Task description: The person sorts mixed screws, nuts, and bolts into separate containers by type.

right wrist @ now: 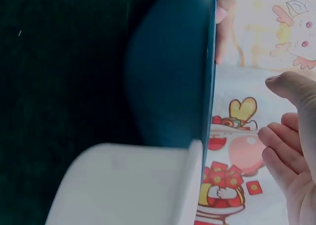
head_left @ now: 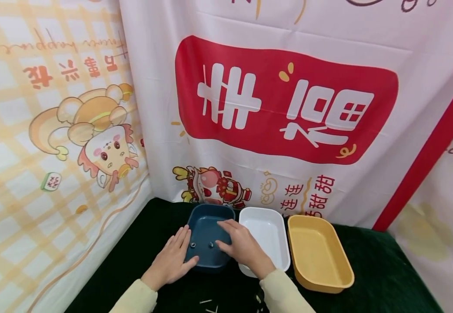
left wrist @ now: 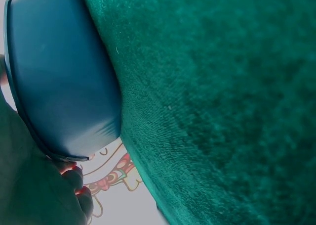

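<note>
Two small metal nut-like pieces, one at left [head_left: 193, 245] and one at right [head_left: 211, 244], lie in the blue tray [head_left: 208, 227]. My left hand [head_left: 171, 257] rests along this tray's left rim, fingers straight and thumb spread toward the near side. From the left wrist, the tray's outer wall [left wrist: 64, 76] shows with the hand at its rim. Over the tray's right side hovers my right hand [head_left: 245, 247], its thumb held apart from loosely bent fingers. In the right wrist view nothing sits between that hand's thumb and fingers [right wrist: 284, 138].
A white tray [head_left: 267, 234] stands close beside the blue one, partly under my right forearm. To its right is a yellow tray [head_left: 320, 252]. Several thin light pieces [head_left: 206, 301] lie on the dark green cloth [head_left: 391, 269] near me. Printed fabric [head_left: 289, 182] hangs behind.
</note>
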Action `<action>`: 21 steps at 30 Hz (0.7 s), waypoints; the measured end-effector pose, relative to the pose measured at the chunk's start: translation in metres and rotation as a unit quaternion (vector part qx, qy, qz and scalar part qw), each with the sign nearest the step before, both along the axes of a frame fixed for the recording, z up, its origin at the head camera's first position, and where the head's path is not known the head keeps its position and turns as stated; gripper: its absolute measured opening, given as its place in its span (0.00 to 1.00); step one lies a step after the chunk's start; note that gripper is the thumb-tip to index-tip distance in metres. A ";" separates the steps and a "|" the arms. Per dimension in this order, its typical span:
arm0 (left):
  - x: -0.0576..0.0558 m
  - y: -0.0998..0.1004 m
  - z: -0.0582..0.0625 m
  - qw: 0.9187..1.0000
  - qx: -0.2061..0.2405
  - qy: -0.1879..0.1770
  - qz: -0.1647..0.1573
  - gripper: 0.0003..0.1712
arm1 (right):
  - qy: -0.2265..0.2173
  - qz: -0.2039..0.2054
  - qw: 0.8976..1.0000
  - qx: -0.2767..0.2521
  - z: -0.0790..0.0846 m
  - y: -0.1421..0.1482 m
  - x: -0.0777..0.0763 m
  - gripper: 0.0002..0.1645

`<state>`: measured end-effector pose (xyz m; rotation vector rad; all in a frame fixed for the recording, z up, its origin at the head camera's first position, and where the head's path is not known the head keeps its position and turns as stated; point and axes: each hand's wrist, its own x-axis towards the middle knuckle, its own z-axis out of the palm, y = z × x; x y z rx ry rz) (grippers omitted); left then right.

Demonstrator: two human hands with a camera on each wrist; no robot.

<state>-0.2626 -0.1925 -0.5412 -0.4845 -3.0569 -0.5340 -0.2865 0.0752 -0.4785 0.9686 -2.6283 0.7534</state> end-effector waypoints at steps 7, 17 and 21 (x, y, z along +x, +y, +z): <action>0.002 0.002 0.002 1.000 -0.001 -0.004 0.003 0.53 | 0.030 -0.006 0.999 -0.018 0.010 0.027 0.002 0.31; 0.001 0.001 0.000 1.000 -0.007 -0.008 0.009 0.54 | 0.026 -0.018 0.999 0.011 0.040 0.069 0.017 0.34; -0.001 0.002 0.000 1.000 -0.007 -0.007 0.006 0.53 | -0.013 -0.017 0.999 0.045 0.052 0.088 0.027 0.35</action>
